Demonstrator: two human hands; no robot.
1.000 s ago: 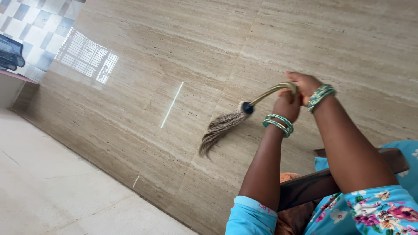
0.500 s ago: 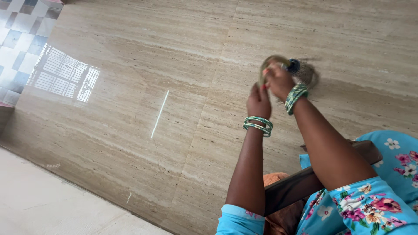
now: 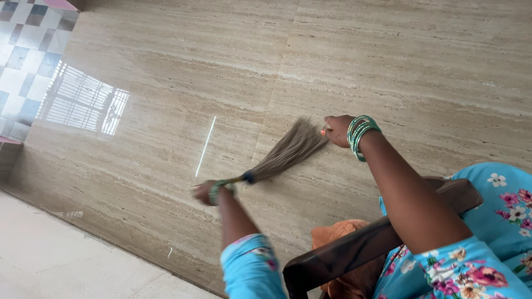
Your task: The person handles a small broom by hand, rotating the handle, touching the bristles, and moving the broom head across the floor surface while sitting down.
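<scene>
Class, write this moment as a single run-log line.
left hand: grips small broom handle | right hand: fingers at bristle tips | broom: held above tiled floor | chair arm: nearby

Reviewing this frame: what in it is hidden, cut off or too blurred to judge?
- Left hand, head view: motion-blurred; its grip on the broom handle is unclear.
- Broom handle: hidden in that hand's blur.
- Right hand: fingertips sit at the bristle tips; pinching or just touching, cannot tell.
- Chair: cut off by the bottom edge and covered by the right arm.
- Orange cloth: mostly hidden behind the chair.
</scene>
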